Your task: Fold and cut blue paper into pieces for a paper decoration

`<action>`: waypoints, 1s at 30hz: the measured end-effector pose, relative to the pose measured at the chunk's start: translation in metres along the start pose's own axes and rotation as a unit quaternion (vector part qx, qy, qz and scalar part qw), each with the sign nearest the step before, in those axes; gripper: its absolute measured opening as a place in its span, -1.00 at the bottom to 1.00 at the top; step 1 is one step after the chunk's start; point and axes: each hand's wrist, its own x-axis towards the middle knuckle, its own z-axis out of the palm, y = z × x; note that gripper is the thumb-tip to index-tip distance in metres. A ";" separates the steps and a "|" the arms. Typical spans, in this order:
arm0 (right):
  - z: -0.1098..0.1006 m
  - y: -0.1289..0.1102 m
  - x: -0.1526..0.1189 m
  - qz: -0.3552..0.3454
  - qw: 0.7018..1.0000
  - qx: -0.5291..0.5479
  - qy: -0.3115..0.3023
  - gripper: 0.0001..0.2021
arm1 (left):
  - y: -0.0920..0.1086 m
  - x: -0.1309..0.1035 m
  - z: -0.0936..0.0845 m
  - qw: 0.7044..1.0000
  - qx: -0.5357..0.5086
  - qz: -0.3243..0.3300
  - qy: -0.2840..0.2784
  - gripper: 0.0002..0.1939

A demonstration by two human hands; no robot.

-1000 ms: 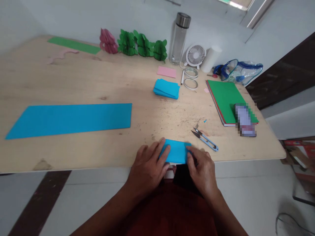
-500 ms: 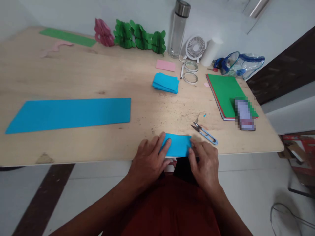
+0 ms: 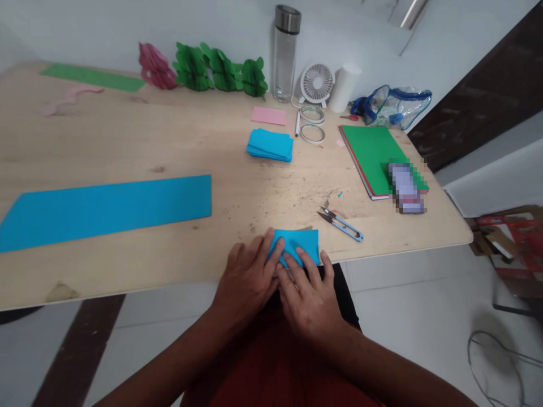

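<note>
A small folded piece of blue paper (image 3: 303, 242) lies at the front edge of the table, its lower edge partly covered by fingers. My left hand (image 3: 248, 274) holds its left end, index and middle fingers pressed on top; the thumb is mostly hidden. Over the lower edge rests my right hand (image 3: 309, 291), open, with fingers spread and fingertips on the paper. Just right of the paper are blue-handled thread snips (image 3: 343, 224), blades apart. Farther back sits a stack of blue paper pieces (image 3: 270, 145). A long blue paper strip (image 3: 110, 212) stretches across the left side.
Along the wall stand green paper decorations (image 3: 227, 72), a pink one (image 3: 156, 66), a glass bottle (image 3: 285, 62) and a small fan (image 3: 317, 83). Tape rolls (image 3: 313, 134) and pink paper (image 3: 268, 116) lie in front. At right, a phone (image 3: 406, 189) rests on green sheets (image 3: 373, 152).
My right hand has moved left from the paper's right end to its lower edge, fingers now spread on it. The left hand keeps its place on the paper. The view has shifted right.
</note>
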 end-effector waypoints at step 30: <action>-0.026 0.046 -0.025 0.005 0.999 -0.013 0.042 -0.57 | 0.005 0.000 -0.001 1.000 0.001 -0.028 0.014 -0.52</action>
